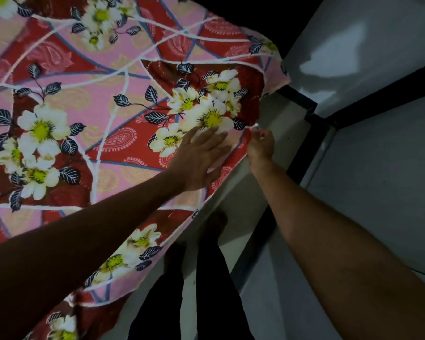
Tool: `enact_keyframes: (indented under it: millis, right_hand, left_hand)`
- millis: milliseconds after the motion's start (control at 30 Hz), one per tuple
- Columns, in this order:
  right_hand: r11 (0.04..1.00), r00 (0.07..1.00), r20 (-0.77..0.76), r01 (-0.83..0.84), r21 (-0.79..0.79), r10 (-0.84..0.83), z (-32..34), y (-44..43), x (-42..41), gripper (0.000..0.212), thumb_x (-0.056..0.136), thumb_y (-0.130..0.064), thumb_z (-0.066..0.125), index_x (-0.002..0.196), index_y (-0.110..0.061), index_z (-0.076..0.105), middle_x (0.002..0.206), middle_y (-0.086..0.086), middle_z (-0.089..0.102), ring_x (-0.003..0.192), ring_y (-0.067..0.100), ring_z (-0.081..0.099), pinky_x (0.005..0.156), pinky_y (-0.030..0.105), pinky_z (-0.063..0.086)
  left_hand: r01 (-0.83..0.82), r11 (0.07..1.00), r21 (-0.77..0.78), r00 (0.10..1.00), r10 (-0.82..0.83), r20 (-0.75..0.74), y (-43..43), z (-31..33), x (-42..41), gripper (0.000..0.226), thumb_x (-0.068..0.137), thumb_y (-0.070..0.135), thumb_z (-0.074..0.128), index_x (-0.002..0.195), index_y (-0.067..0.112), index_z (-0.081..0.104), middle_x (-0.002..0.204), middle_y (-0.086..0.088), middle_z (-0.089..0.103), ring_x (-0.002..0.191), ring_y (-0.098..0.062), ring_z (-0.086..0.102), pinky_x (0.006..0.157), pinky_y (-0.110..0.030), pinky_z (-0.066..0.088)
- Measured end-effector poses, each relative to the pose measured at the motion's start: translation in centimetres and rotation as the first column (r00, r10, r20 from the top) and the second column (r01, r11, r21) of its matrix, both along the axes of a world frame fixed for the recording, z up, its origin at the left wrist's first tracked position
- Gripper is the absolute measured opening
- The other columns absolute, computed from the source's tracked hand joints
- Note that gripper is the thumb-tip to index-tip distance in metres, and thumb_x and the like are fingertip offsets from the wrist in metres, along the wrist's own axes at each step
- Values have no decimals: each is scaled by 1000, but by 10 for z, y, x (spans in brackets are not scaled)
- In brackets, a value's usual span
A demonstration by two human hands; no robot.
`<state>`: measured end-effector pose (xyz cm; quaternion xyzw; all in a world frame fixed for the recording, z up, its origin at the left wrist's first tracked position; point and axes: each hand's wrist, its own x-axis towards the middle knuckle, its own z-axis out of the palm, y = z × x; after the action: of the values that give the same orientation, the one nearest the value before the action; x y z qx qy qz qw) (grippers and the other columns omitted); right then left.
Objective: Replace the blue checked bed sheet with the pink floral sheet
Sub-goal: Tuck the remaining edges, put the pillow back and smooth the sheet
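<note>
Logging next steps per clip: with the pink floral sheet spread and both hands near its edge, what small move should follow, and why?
Probably draw the border outward and down with the right hand, which pinches the pink floral sheet at its edge, while the flat left hand presses the top; the cloth looks uneven there.

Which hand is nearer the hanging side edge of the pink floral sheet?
Right. The right hand pinches that edge of the pink floral sheet; the left hand lies flat on top, further in.
</note>
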<state>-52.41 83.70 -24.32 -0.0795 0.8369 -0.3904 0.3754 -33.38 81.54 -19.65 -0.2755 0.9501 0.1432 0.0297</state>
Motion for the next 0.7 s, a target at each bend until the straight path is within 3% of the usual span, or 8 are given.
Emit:
enact_keyframes:
  millis: [100, 200, 333, 400, 467, 533, 600, 700]
  right_hand:
    - [997, 998, -37, -52, 49, 54, -14, 8, 15, 31, 104, -35, 52, 108, -5, 60, 109, 19, 69, 97, 32, 66, 79, 37, 51]
    - [999, 1000, 0, 25, 21, -25, -29, 15, 32, 38, 102, -45, 51, 101, -9, 62, 105, 18, 71, 95, 33, 68, 79, 41, 56]
    - [988, 909, 388, 150, 42, -155, -22, 45, 64, 63, 99, -64, 35, 125, -14, 62, 111, 8, 70, 97, 22, 65, 68, 31, 45]
    - [985, 815, 559, 169, 22, -152, -15, 64, 89, 70, 96, -72, 32, 129, -18, 62, 114, 3, 68, 101, 16, 62, 75, 32, 40]
    - [975, 752, 636, 222, 1, -172, -9, 77, 125, 66, 95, -70, 40, 128, -17, 63, 114, 2, 69, 94, 12, 63, 71, 29, 44]
    - [964, 788, 584, 265, -34, -196, -11, 86, 163, 47, 95, -57, 56, 111, -14, 69, 93, 1, 70, 79, 13, 63, 63, 28, 50]
    - [950, 833, 485, 312, -16, -266, -14, 90, 193, 28, 97, -39, 60, 86, -14, 66, 79, 2, 66, 76, 20, 63, 73, 36, 54]
    - [915, 857, 343, 403, 14, -383, -10, 92, 216, 26, 102, -23, 53, 108, 0, 64, 102, 12, 67, 90, 25, 61, 77, 35, 50]
  left_hand:
    - [63, 997, -34, 993, -59, 102, 12, -12, 8, 71, 96, 54, 40, 158, 23, 22, 166, -12, 13, 154, -31, 4, 120, -58, -4]
    - [121, 988, -101, 986, -108, 123, 20, -19, 22, 76, 92, 52, 48, 157, 21, 25, 165, -12, 18, 153, -31, 8, 122, -55, -1]
    - [75, 997, -25, 994, -77, -81, 29, -20, 41, 67, 89, 38, 57, 149, 13, 43, 156, -16, 39, 146, -35, 31, 119, -57, 20]
    - [-41, 999, -4, 983, 39, -181, 31, -17, 56, 62, 92, 37, 53, 148, 12, 44, 155, -16, 39, 146, -36, 31, 118, -59, 22]
    - [-200, 980, -1, 954, 195, -226, 31, -10, 75, 61, 94, 42, 51, 148, 16, 42, 158, -13, 35, 149, -34, 25, 117, -64, 18]
    - [-375, 927, 18, 908, 371, -194, 32, -5, 101, 64, 96, 49, 46, 153, 22, 34, 163, -8, 25, 152, -30, 15, 118, -65, 10]
    - [-543, 839, 34, 834, 543, -96, 39, -2, 130, 68, 98, 56, 41, 157, 27, 23, 167, -2, 13, 154, -26, 5, 119, -63, 0]
    - [-667, 744, 35, 744, 663, 85, 59, -4, 167, 70, 100, 62, 29, 159, 32, 7, 168, 2, 0, 154, -24, -5, 117, -67, -1]
